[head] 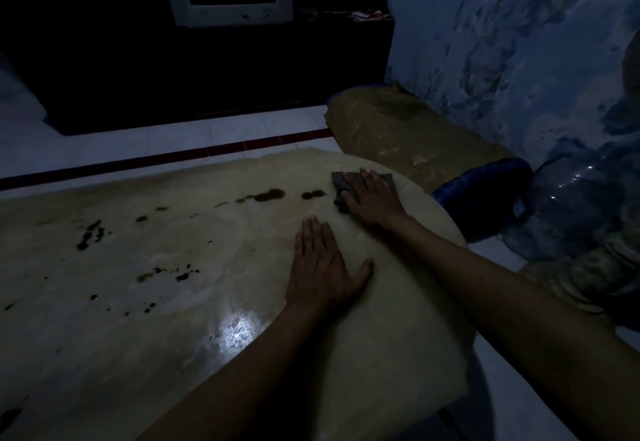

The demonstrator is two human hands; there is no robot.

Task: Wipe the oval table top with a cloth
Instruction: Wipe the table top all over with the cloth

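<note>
- Pale beige, glossy oval table top (138, 319) carried dark blotchy spill marks (90, 234) toward its left edge and a second trail (270, 194) along the far edge; wiping looked largely undone.
- Left hand (322, 274) lay flat near the right end, fingers straight, holding nothing, probably bracing.
- Right hand (372, 198) pressed with flat fingers on a small dark grey cloth (341, 182) at the far right edge, just beside the nearest stain.
- Cloth looked thin, limp and light; likely to bunch, so best held under a spread palm.
- Surface seemed slick, so it should slide easily.
</note>
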